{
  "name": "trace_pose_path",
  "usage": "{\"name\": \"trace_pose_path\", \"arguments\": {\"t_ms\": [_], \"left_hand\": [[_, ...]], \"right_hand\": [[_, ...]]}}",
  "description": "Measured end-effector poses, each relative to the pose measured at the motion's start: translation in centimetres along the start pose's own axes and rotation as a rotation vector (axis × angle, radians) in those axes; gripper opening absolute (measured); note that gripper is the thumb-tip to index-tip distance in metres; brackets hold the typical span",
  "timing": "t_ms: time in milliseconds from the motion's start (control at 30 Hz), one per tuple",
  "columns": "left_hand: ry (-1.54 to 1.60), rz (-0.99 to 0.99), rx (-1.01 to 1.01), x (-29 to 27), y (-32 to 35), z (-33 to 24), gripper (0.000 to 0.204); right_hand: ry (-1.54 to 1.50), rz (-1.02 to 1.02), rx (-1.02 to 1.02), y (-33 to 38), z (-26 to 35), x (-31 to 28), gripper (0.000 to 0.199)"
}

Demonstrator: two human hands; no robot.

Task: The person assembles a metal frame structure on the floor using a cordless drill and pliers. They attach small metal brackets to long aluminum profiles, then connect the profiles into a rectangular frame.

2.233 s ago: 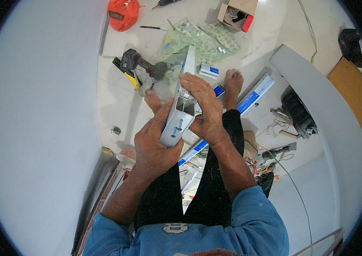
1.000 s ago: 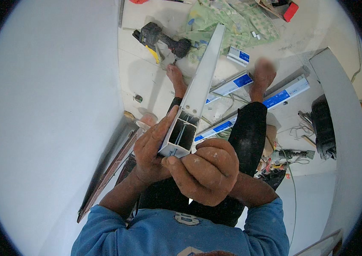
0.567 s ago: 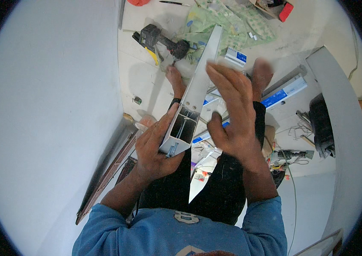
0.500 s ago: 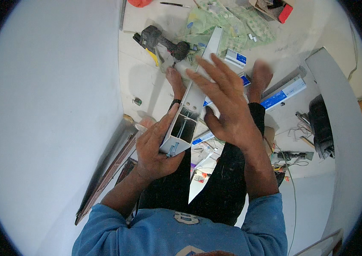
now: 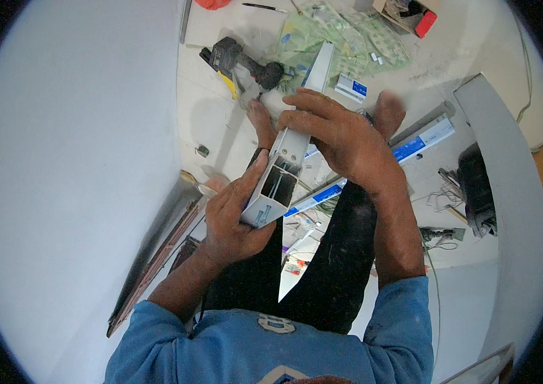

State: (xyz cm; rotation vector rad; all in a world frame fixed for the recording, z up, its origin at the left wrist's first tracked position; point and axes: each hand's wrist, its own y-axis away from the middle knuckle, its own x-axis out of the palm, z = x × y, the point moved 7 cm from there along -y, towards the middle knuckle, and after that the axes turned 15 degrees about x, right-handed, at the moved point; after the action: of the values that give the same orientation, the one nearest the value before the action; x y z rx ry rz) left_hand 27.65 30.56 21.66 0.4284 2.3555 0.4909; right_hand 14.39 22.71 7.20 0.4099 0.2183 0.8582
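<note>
White hollow bar point(image 5: 296, 142), held between two bare hands

Left hand point(image 5: 228, 214): fingers along one side of the bar, thumb at its near end; narrow, holding.
Right hand point(image 5: 351, 141): fingers bent across the bar farther up; thumb hidden, so whether it grips cannot be told.
Bar: tilted, above the floor between the legs, open cavity uppermost near the hands. Two bluish screws point(image 5: 262, 214) at the near end; two small screw heads point(image 5: 289, 155) on the face beyond the cavity.
Floor, beyond: power drill point(image 5: 246, 64), black and dusty, lying near the left foot point(image 5: 260, 121); green patterned sheet point(image 5: 313, 35), crumpled; short white-and-blue piece point(image 5: 351, 88) just beside it.
Right: long white-and-blue strip point(image 5: 422, 142).
Farthest: open cardboard box point(image 5: 392, 16); pen point(image 5: 265, 8).
</note>
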Motion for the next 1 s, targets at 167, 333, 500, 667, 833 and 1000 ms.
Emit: {"name": "trace_pose_path", "arguments": {"t_ms": [167, 333, 500, 667, 833, 1000], "left_hand": [[0.026, -0.022, -0.025, 0.2, 0.3, 0.1, 0.077], [0.024, -0.050, -0.013, 0.0, 0.1, 0.2, 0.078], [0.061, -0.025, -0.059, 0.1, 0.7, 0.8, 0.081], [0.088, 0.031, -0.071, 0.1, 1.0, 1.1, 0.089], [0.071, 0.024, -0.052, -0.1, 0.9, 1.0, 0.088], [0.082, 0.003, -0.128, -0.5, 0.4, 1.2, 0.086]], "right_hand": [[-0.021, 0.046, 0.029, -0.4, 0.3, -0.5, 0.054], [-0.047, 0.048, 0.025, -0.7, 0.6, -0.6, 0.056], [-0.022, 0.043, 0.023, -0.8, 0.7, -0.4, 0.056], [0.028, 0.120, 0.070, -1.3, 0.9, -0.2, 0.047], [0.027, 0.150, 0.112, -1.3, 1.0, -0.2, 0.048], [0.054, 0.103, 0.102, -1.3, 1.2, 0.1, 0.050]]}}
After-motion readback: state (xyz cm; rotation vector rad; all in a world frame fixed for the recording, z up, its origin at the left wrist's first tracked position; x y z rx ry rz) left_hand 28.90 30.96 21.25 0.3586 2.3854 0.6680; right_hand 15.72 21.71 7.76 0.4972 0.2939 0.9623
